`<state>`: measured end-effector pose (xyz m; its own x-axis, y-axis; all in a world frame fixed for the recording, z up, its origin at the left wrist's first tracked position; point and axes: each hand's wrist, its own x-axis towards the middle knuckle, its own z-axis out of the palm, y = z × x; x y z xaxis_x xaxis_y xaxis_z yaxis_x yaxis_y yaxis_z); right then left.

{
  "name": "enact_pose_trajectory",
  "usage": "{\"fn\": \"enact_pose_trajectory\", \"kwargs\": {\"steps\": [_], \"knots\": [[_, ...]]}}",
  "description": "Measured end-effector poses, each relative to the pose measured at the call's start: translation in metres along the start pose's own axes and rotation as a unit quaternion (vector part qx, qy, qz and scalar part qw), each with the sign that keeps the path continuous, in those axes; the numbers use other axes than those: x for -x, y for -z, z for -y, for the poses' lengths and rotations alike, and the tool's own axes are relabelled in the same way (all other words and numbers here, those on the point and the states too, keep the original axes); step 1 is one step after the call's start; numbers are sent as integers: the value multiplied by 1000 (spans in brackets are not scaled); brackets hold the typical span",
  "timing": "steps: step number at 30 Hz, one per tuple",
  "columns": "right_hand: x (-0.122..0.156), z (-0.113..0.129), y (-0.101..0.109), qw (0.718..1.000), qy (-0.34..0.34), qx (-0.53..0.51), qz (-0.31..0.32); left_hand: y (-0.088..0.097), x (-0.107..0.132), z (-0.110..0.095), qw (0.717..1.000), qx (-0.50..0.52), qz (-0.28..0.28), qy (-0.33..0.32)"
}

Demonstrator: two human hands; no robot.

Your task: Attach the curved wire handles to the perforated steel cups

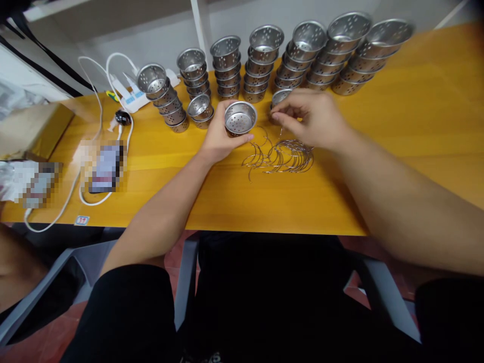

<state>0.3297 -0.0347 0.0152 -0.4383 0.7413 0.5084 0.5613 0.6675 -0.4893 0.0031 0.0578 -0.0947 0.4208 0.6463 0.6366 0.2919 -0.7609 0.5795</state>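
Note:
My left hand (220, 137) grips a small perforated metal cup (240, 118) from its left side, holding it upright on the yellow table (416, 121). Just right of the cup, my right hand (308, 117) is pinched with fingertips together over a pile of thin curved wire handles (282, 155); what it pinches looks like one thin wire. Behind the right fingers stands a single metal cup (280, 96). Along the back of the table run several stacks of the same perforated cups (260, 63).
A white power strip with cables (128, 98) lies at the back left, near a small black round object (123, 117). A blurred-out phone-like item (104, 166) and a cardboard box (32, 128) sit at the left. The table's near edge (264, 229) runs above my lap.

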Motion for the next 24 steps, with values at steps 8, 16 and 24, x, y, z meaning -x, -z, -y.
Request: {"fn": "enact_pose_trajectory", "kwargs": {"steps": [8,16,24], "knots": [[0,0,-16,996,-11,-44,-76,-2,-4,-17,999,24,-12,19],[1,-1,-25,990,-38,-52,-123,1,-4,-17,1000,-4,-30,0],[1,8,-33,984,-48,-78,-154,-9,1,-13,998,-39,-5,-53]]}}
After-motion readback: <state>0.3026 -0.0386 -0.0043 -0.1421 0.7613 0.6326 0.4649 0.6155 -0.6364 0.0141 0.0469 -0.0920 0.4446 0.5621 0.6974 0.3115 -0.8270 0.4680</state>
